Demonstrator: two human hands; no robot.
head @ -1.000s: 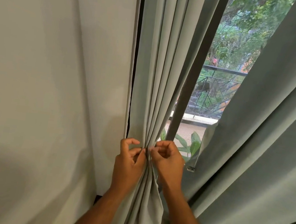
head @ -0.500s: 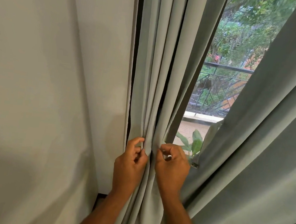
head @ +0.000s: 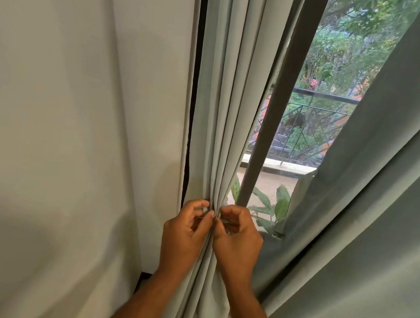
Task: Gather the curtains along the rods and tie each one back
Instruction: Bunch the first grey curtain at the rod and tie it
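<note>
The pale grey-green curtain hangs in tight vertical pleats just right of the white wall, bunched into a narrow column against the dark window frame. Its folds pinch to a waist at hand height, then loosen again below, where the fabric balloons into a soft rounded fold between the two forearms. A second curtain of the same cloth slants across the right side, well apart from the gathered one, leaving a gap of glass through which a railing and green leaves show.

The left hand sits on the left of the gathered waist, thumb and forefinger curled in, its grip closed on the pleats. The right hand mirrors it from the right, fingers bent tight, its grip likewise pinched on the same bunch of fabric (whether a tie-back cord runs between the fingers is too small to tell). The fingertips of the two hands nearly meet at the front of the folds. Both forearms rise from the bottom edge, one on each side of the hanging cloth.
</note>
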